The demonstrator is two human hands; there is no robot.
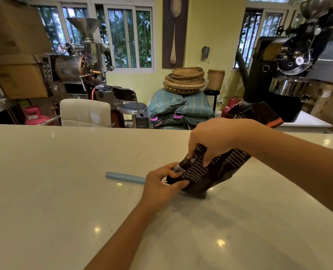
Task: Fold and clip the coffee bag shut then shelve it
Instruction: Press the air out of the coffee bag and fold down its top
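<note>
A dark brown coffee bag point(210, 172) with white print lies tilted on the white counter point(64, 191), its far end raised toward the right. My left hand point(161, 186) pinches the bag's near end, by the barcode. From above, my right hand point(214, 139) presses on the bag's middle, fingers curled into the crumpled foil. A long light-blue bag clip point(125, 177) rests flat on the counter just left of my left hand, untouched; its right end is hidden behind that hand.
Beyond the counter's far edge stand a white padded chair point(85, 112), a black stool point(131, 106), stacked sacks with woven baskets point(184, 80), and coffee roasters at left point(80, 65) and right point(290, 71). No shelf is visible.
</note>
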